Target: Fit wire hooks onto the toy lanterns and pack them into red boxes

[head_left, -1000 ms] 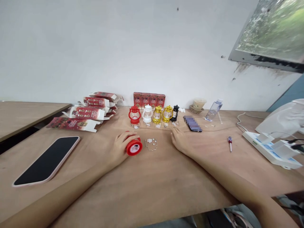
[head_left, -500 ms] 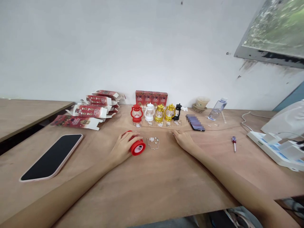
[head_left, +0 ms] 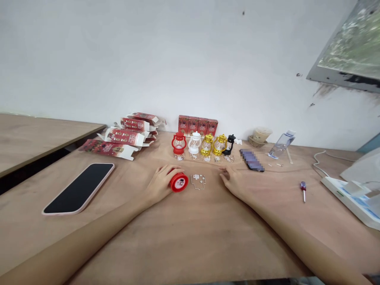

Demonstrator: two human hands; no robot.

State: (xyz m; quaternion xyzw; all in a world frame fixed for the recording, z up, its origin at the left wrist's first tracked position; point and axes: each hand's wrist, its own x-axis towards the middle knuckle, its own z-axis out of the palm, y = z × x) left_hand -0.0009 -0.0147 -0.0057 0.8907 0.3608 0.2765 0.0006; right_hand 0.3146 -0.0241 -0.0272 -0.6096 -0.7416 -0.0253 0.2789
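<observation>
A red mini lantern (head_left: 179, 182) lies on its side on the wooden table, its round base with a small picture turned toward me. My left hand (head_left: 160, 184) is wrapped round its body, hiding most of it. Just right of the base lies a flat outline-shaped piece with small white parts (head_left: 198, 181). Beyond that piece, my right hand (head_left: 233, 181) rests on the tabletop with fingers slightly bent and apart, holding nothing. A row of upright lanterns stands behind: red (head_left: 179, 143), white (head_left: 194, 143), gold (head_left: 207, 145) and black (head_left: 229, 145), with similar flat pieces before them.
Red printed boxes (head_left: 198, 126) stand against the wall. Opened cartons (head_left: 124, 137) pile up at the back left, near a large phone (head_left: 80, 189). To the right are another phone (head_left: 252, 160), a cup (head_left: 260, 136), a bottle (head_left: 282, 145), a screwdriver (head_left: 303, 191) and a power strip (head_left: 350, 198).
The view has shifted, so the whole scene sits further right. My left hand still holds the red lantern, its base facing me more squarely. My right hand's thumb and fingers look more spread.
</observation>
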